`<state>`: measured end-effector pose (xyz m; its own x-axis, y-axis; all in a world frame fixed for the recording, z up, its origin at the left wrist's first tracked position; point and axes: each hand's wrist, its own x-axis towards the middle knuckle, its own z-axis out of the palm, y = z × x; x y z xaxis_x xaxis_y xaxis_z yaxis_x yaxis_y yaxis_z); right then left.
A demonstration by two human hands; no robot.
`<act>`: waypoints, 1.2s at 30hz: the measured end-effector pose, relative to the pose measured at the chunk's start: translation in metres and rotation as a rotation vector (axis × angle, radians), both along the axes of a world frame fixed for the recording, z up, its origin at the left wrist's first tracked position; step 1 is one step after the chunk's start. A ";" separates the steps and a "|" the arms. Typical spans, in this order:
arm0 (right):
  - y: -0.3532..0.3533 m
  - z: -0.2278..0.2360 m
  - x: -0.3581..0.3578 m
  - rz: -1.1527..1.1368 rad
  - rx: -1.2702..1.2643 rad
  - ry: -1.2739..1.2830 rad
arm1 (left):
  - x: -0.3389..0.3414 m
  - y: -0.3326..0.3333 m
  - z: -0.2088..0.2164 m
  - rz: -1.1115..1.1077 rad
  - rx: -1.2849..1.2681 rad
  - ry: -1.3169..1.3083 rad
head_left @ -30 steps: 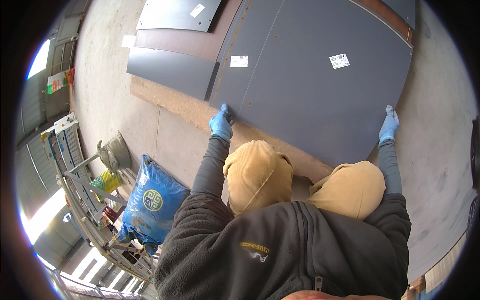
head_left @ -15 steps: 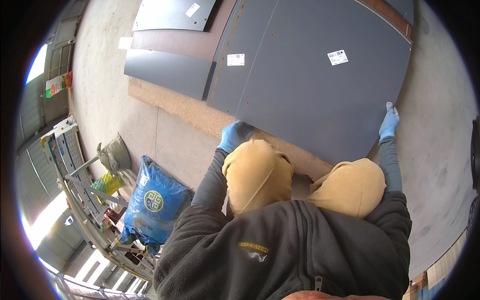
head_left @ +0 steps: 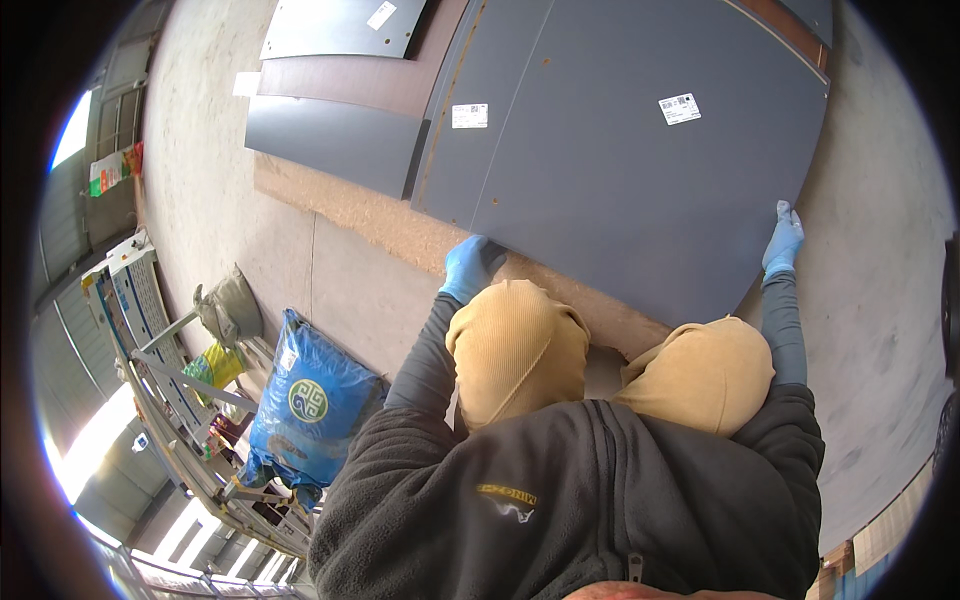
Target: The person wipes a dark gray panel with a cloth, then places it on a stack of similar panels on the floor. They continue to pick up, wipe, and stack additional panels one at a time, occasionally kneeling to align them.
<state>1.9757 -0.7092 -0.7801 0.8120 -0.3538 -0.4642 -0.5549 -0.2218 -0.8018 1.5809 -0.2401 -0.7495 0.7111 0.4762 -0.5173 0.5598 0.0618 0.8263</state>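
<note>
In front of my bent knees lies a large dark grey panel [head_left: 630,170] with two white labels and a few small holes. My left hand [head_left: 470,268], in a light blue glove, is closed at the panel's near edge; its fingertips are partly hidden. At the right edge, my right hand [head_left: 784,240], gloved in the same blue, grips the panel with its fingers pressed together. Beneath the panel's near edge shows a rough brown board [head_left: 380,222].
Further grey panels [head_left: 335,140] and a brown sheet [head_left: 365,84] lie at the far left. On the left stand a full blue sack [head_left: 308,398], a grey-green bag [head_left: 232,308] and a metal frame [head_left: 165,385]. Concrete floor [head_left: 890,300] extends along the right.
Both hands have shifted very slightly, the left a little farther from me and the right a touch outward. The labels and panels appear almost where they were.
</note>
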 end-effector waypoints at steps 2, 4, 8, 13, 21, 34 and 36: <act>0.001 0.002 -0.001 0.031 -0.006 -0.028 | -0.002 0.003 -0.006 -0.122 0.168 0.012; 0.002 0.002 -0.001 0.006 0.001 -0.018 | 0.000 0.003 -0.004 -0.122 0.175 0.007; 0.000 -0.002 -0.001 0.005 0.007 -0.032 | 0.011 -0.001 0.016 0.468 -0.563 0.031; -0.005 -0.009 -0.001 -0.010 0.018 -0.017 | 0.017 -0.004 0.026 0.265 -0.288 0.125; -0.004 -0.007 0.001 -0.009 0.015 -0.007 | 0.028 0.017 0.038 0.926 -0.315 0.159; -0.004 -0.015 0.003 -0.033 0.073 -0.041 | 0.045 0.043 0.009 0.946 -0.196 0.174; -0.005 -0.017 0.003 -0.029 0.089 -0.051 | 0.043 0.044 0.008 0.926 -0.194 0.167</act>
